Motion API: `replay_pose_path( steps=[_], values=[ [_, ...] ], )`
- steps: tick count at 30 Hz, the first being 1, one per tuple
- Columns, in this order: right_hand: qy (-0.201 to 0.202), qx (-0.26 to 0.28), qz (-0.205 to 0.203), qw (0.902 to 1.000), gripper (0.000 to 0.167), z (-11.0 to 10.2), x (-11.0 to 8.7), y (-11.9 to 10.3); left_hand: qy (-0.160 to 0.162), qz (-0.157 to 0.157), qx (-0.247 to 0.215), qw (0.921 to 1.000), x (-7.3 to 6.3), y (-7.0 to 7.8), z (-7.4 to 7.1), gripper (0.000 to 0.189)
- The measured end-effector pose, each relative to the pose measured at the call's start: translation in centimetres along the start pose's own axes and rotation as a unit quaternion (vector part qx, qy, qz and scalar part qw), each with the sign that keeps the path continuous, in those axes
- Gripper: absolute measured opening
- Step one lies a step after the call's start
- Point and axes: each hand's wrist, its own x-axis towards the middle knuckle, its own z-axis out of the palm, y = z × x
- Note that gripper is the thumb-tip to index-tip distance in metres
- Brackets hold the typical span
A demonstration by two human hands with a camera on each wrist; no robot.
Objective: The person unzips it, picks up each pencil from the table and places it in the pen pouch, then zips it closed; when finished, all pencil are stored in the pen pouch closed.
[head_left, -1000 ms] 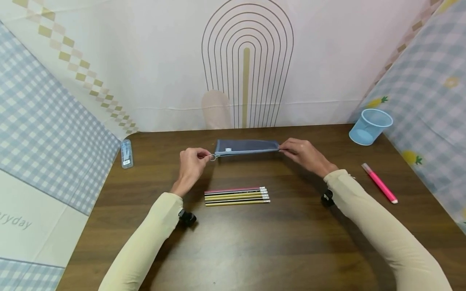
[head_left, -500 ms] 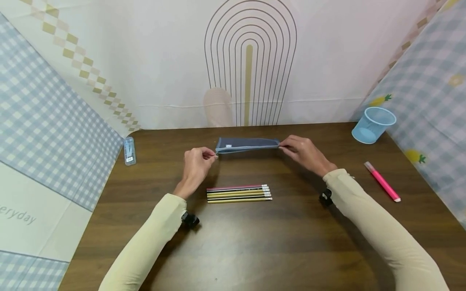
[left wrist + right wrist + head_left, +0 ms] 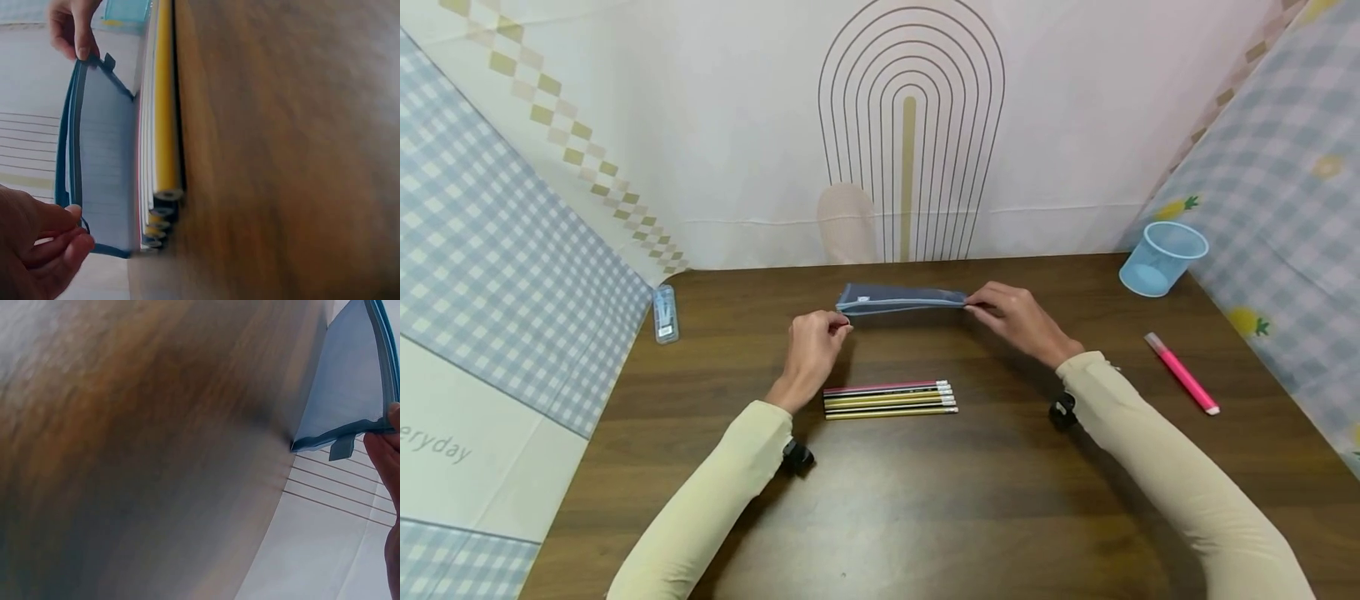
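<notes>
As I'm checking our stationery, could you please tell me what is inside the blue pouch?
No contents show through the cloudy blue pouch. The left hand covers one end of the pouch's opening in the left wrist view, so that part cannot be seen.

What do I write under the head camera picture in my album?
Left hand and right hand hold a blue zippered pouch at opposite ends, beyond a row of eraser-tipped pencils.

Over on the right, a light-blue cup [image 3: 1150, 273] sits near the back corner of the brown surface [image 3: 940, 508], with a pink marker [image 3: 1183, 375] lying slantwise nearer me. A small blue case [image 3: 665, 315] lies by the left edge. Behind, white cloth [image 3: 737, 125] shows nested arches.
</notes>
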Motion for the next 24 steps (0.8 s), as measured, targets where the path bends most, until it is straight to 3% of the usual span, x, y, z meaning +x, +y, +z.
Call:
replay_pose_path(
  steps=[6,9,13,20,22,24],
  values=[
    [-0.01,0.002,0.003,0.9999,0.02,0.1,0.0,-0.1,0.021,0.111,0.035,0.993,-0.1,-0.2,-0.5,0.005],
    [-0.012,0.005,0.005,0.9999,0.02,0.2,0.0,-0.1,0.011,0.135,0.034,0.9902,0.6,0.0,-0.9,0.005],
    [-0.004,0.007,0.01,0.9999,0.022,0.2,-0.4,-0.1,-0.026,0.162,0.054,0.985,1.7,0.1,-1.1,0.007],
    [-0.003,0.017,-0.023,0.9996,0.028,0.4,-0.3,0.1,-0.041,0.219,0.128,0.9665,3.0,0.6,-0.6,0.009],
    [-0.006,0.02,-0.029,0.9993,0.028,0.5,0.0,0.0,-0.045,0.225,0.136,0.9638,3.3,0.8,-0.5,0.011],
    [-0.018,0.02,-0.026,0.9993,0.027,0.5,0.4,-0.1,-0.056,0.216,0.126,0.9666,3.6,1.2,-0.6,0.012]
  ],
)
